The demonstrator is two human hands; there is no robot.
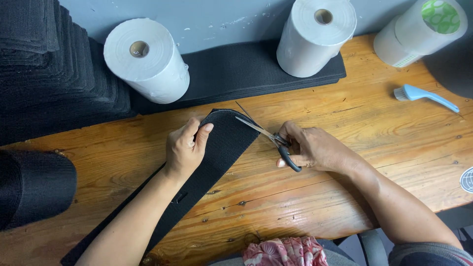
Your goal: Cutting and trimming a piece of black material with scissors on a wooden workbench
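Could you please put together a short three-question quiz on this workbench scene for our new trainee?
1. True or false: the right hand holds scissors with the blades open at the rounded end of the black strip.
2. What does the left hand do? A) lifts a white roll B) pins down the black strip C) grips the blue brush
3. How many white rolls stand at the back of the wooden table?

Key:
1. True.
2. B.
3. Three: left roll, middle roll, right roll. The blue brush lies untouched.
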